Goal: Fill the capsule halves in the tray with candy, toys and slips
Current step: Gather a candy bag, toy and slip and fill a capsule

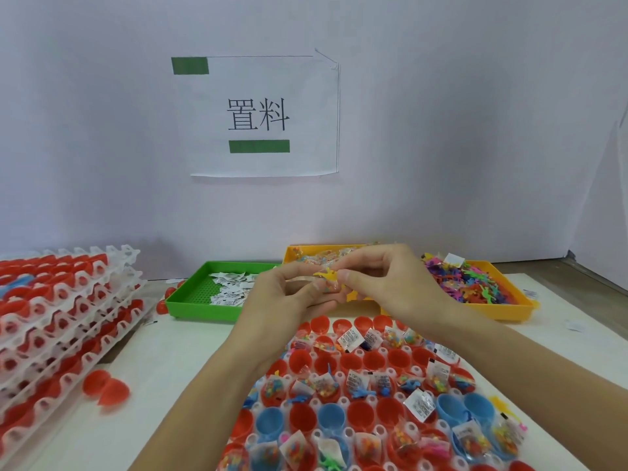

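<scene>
A: Head view, the only one. Both hands are up over the far edge of the capsule tray [343, 401]. The left hand [289, 294] and right hand [384, 283] pinch between them a yellow toy figure [326, 274] and what looks like a small candy packet [328, 287].

B: So neither is loose?

A: No, fingers of both curl round that little bundle. I'd judge they're sorting one piece out before dropping it. Best to part them over an unfilled red cup, so nothing lands in a cup already packed.

B: Where do the supplies sit?

A: Three bins along the far side: a green bin [190, 300] of paper slips on the left, an orange bin [295, 254] of candy packets behind the hands, and another orange bin [509, 309] of coloured toys on the right.

B: And counts?

A: One working tray, mostly red cups and about four blue. On the near left, a stack of trays [68, 307], five or six; I can't tell exactly. One loose red capsule half [105, 389] lies beside it.
</scene>
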